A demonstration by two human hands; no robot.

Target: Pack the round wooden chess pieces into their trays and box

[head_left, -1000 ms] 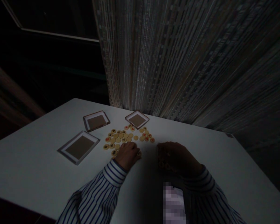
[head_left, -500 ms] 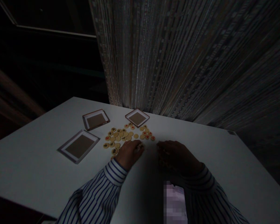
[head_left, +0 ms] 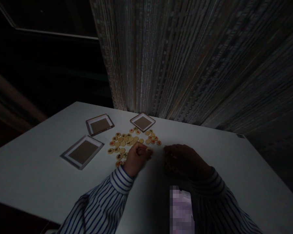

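My left hand [head_left: 136,159] is closed in a pinch, with the edge of a round Chinese chess piece [head_left: 148,149] showing at its fingertips. Just left of it and beyond lie several more pale wooden Chinese chess pieces [head_left: 122,150], some with black or red characters up, others blank side up. Across a narrow gap, my right hand [head_left: 187,161] is curled low over the table in deep shadow. Round shapes show faintly below its fingers, but what it grips is too dark to make out.
Three shallow framed trays or lids stand on the white table [head_left: 39,162]: one at front left [head_left: 82,152], one behind it [head_left: 100,124], one near the curtain [head_left: 143,122]. A phone-like object [head_left: 182,211], its screen blurred, lies at the near edge. A striped curtain [head_left: 161,65] hangs behind.
My left hand has turned and lifted slightly, its fingers now pinched with a piece at the tips. My right hand stays nearly in place. The view has shifted a little.
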